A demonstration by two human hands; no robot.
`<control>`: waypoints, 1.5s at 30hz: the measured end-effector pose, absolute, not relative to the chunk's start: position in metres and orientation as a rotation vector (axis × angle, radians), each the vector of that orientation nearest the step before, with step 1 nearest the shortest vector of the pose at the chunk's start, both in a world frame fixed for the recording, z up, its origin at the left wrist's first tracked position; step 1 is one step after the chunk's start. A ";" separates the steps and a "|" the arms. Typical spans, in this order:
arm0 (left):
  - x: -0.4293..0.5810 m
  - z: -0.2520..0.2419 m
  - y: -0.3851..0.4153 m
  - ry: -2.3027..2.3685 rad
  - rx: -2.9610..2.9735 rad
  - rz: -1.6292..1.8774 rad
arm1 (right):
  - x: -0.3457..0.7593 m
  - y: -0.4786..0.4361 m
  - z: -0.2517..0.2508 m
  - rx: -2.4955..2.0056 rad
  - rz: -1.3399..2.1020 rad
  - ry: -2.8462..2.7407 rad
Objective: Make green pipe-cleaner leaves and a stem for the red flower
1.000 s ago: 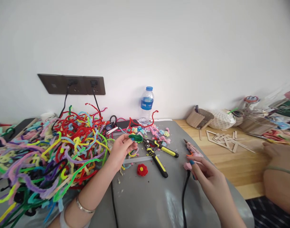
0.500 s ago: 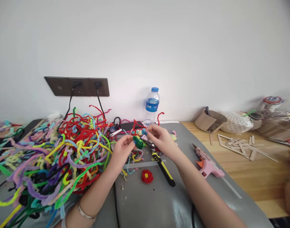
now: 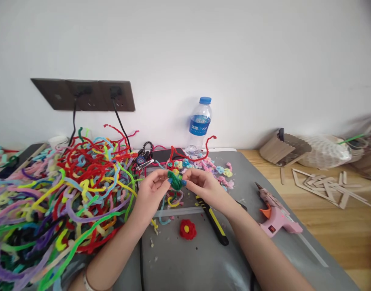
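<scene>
Between my fingertips is a small bundle of green pipe cleaner (image 3: 175,181), coiled into loops. My left hand (image 3: 153,190) pinches it from the left, thumb against fingers. From the other side my right hand (image 3: 202,186) grips it too, with its blue-nailed thumb on the edge. Below on the grey mat lies a red pipe-cleaner flower (image 3: 188,229) with a yellow centre. Yellow-and-black handled pliers (image 3: 215,223) lie under my right wrist, their jaws hidden by the hand. Small pastel flowers (image 3: 220,169) are scattered behind my hands.
A large tangle of coloured pipe cleaners (image 3: 91,194) covers the left side. A pink glue gun (image 3: 278,218) lies at the right with a glue stick in it. Behind stand a water bottle (image 3: 200,123) and a phone (image 3: 167,155). Wooden sticks (image 3: 327,186) lie on the wooden table.
My right hand has come closer to the left, and both now hold the green bundle. The pliers' handles lie on the mat as before. The view has shifted slightly.
</scene>
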State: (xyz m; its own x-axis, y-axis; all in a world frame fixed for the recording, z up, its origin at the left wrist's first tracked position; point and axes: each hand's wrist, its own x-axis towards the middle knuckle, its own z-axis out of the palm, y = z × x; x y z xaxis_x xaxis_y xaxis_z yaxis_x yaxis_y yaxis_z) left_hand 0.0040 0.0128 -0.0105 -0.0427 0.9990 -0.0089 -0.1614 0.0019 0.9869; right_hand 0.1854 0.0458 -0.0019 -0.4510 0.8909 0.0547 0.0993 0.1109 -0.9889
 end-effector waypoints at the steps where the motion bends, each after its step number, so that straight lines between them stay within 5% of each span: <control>1: 0.004 -0.010 0.013 1.123 1.067 1.304 | 0.186 0.046 -0.002 -0.977 1.411 -1.683; 45: 0.006 -0.007 0.010 1.069 0.943 1.275 | 0.181 0.042 -0.005 -0.996 1.417 -1.612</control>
State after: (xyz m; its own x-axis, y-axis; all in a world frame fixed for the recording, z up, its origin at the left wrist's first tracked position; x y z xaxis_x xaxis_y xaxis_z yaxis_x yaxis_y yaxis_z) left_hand 0.0055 0.0099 -0.0073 -0.0109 0.9961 -0.0876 -0.2598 0.0818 0.9622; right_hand 0.1806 0.0418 -0.0050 -0.4108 0.9106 0.0447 0.0723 0.0815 -0.9941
